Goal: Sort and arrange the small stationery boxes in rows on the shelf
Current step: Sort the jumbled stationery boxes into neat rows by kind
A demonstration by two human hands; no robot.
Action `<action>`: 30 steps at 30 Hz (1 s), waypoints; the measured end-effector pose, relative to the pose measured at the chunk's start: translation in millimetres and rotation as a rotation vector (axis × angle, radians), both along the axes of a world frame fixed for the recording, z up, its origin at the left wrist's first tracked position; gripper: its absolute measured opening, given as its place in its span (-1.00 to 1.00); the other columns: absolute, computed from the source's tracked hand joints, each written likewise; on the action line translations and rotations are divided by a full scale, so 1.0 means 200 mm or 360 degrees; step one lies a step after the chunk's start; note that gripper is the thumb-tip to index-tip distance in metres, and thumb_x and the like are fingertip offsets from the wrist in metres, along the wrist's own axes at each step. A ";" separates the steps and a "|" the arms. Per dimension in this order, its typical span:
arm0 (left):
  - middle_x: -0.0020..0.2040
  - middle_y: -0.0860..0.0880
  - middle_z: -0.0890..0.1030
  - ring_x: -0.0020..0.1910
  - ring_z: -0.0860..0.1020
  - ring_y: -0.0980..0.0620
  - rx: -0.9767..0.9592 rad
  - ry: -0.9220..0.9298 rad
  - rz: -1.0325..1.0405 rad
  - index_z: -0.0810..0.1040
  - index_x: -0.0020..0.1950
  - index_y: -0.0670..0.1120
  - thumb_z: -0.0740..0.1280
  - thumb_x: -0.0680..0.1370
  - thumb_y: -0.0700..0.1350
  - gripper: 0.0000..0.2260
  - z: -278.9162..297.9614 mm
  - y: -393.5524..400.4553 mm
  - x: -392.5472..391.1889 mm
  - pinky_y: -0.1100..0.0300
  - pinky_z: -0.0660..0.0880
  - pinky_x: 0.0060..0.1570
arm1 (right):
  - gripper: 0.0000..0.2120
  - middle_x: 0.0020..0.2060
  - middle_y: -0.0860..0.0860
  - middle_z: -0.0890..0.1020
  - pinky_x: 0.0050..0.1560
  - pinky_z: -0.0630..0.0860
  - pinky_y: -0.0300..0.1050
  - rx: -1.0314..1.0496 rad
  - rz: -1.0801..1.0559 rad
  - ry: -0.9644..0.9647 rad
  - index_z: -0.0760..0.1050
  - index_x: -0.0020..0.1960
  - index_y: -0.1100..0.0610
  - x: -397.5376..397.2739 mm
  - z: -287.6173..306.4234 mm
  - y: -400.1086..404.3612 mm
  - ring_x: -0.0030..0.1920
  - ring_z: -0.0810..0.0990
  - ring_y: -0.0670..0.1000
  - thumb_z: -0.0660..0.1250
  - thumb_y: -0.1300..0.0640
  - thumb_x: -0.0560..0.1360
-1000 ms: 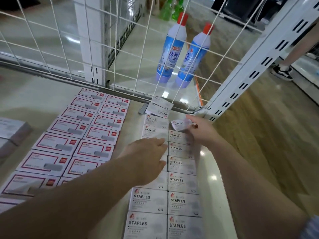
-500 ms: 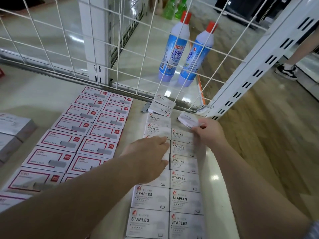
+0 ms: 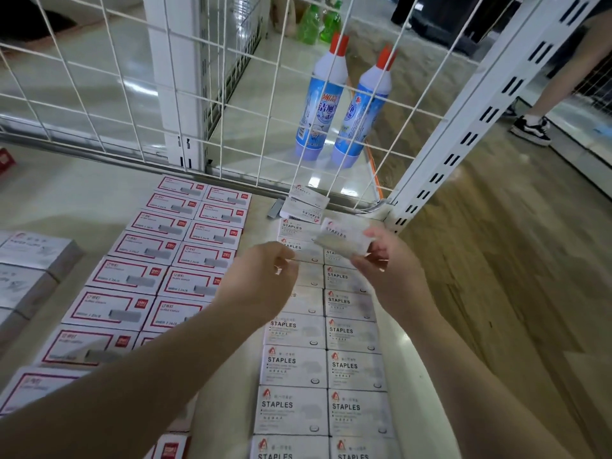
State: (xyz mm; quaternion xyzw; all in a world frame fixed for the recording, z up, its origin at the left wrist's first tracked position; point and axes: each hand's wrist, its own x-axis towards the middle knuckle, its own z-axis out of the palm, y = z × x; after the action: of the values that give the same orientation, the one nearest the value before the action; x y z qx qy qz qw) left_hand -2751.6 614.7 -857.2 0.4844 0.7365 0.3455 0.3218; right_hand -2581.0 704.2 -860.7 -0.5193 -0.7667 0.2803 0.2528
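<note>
Two columns of white STAPLES boxes (image 3: 291,366) run up the right side of the shelf (image 3: 82,193). Two columns of red-bordered boxes (image 3: 126,276) lie to their left. My right hand (image 3: 387,260) pinches one small white STAPLES box (image 3: 344,238), tilted, above the far end of the right white column. My left hand (image 3: 265,279) hovers over the left white column with loosely curled fingers and holds nothing. Two loose white boxes (image 3: 304,207) lie askew against the wire grid, with a grey staple strip (image 3: 275,208) beside them.
Larger grey boxes (image 3: 33,256) are stacked at the left edge. A white wire grid (image 3: 231,127) backs the shelf, and a slotted upright (image 3: 463,127) stands at its right corner. Two blue cleaner bottles (image 3: 323,104) stand behind the grid. Another person's leg and shoe (image 3: 530,127) are at the far right.
My left hand has lifted off the white boxes and its fingers have curled in. My right hand still holds the small box and has tilted it a little toward the left hand.
</note>
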 end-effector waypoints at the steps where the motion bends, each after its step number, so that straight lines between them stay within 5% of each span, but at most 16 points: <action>1: 0.04 0.05 0.55 -0.13 0.52 0.15 0.0008 -0.0079 0.0026 0.48 0.26 -0.03 0.23 0.58 -0.07 -0.74 0.01 -0.01 -0.01 0.44 0.45 -0.34 | -0.73 -0.10 -0.03 0.55 -0.20 0.42 -0.44 0.0026 0.0051 -0.0056 0.43 0.15 0.05 0.00 0.01 -0.04 -0.14 0.52 -0.16 0.37 0.17 0.48; 5: 0.11 0.11 0.54 0.04 0.46 0.18 0.0039 -0.0129 -0.0124 0.39 0.37 -0.01 0.23 0.59 -0.07 -0.66 0.01 -0.04 -0.02 0.34 0.38 -0.05 | -0.70 -0.08 -0.06 0.56 -0.07 0.49 -0.31 0.0089 0.0205 -0.0139 0.47 0.17 0.06 -0.01 0.02 -0.15 -0.12 0.53 -0.13 0.39 0.19 0.46; 8: -0.04 0.17 0.56 -0.04 0.51 0.19 0.0042 -0.0189 -0.0136 0.46 0.30 0.02 0.24 0.58 -0.10 -0.72 0.00 -0.06 -0.01 0.41 0.38 -0.18 | -0.66 -0.04 -0.06 0.54 0.04 0.52 -0.17 0.0081 0.0248 -0.0121 0.47 0.20 0.04 -0.01 0.01 -0.18 -0.06 0.53 -0.12 0.40 0.18 0.45; 16: -0.15 0.11 0.62 -0.27 0.53 0.18 0.0060 -0.0220 0.0013 0.50 0.22 0.01 0.29 0.55 -0.12 -0.76 -0.01 -0.08 0.02 0.39 0.36 -0.37 | -0.52 -0.04 -0.12 0.51 -0.03 0.45 -0.48 -0.0044 0.0267 0.0162 0.38 0.08 -0.21 -0.02 0.06 -0.20 -0.05 0.52 -0.32 0.37 0.35 0.44; 22: -0.15 0.09 0.64 -0.16 0.61 0.07 0.0031 -0.0287 -0.0010 0.51 0.21 -0.01 0.29 0.55 -0.15 -0.76 -0.03 -0.07 0.03 0.10 0.59 -0.09 | -0.46 -0.02 -0.10 0.51 -0.03 0.45 -0.48 -0.0101 0.0276 0.0181 0.38 0.06 -0.23 0.00 0.05 -0.19 -0.07 0.52 -0.32 0.39 0.39 0.40; 26: -0.11 0.12 0.62 -0.16 0.55 0.17 0.0072 -0.0228 -0.0026 0.50 0.26 0.00 0.30 0.54 -0.12 -0.72 -0.06 -0.06 0.05 0.27 0.53 -0.12 | -0.50 0.03 -0.02 0.56 0.00 0.50 -0.38 -0.0121 0.0230 0.0209 0.41 0.03 -0.20 0.04 0.02 -0.16 -0.04 0.57 -0.17 0.40 0.37 0.40; 30: 0.24 0.08 0.51 0.06 0.48 0.18 0.0098 0.0044 -0.0115 0.40 0.37 0.00 0.25 0.57 -0.12 -0.64 -0.05 -0.05 0.08 0.50 0.35 -0.10 | -0.62 0.00 0.00 0.59 -0.05 0.52 -0.35 -0.0095 0.0126 0.0178 0.46 0.02 -0.12 0.07 0.00 -0.11 -0.08 0.58 -0.16 0.40 0.33 0.42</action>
State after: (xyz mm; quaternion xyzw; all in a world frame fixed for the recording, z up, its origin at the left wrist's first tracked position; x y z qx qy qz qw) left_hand -2735.1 604.5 -868.1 0.5251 0.7119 0.3493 0.3089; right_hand -2567.5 681.2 -861.6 -0.4796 -0.7626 0.3413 0.2684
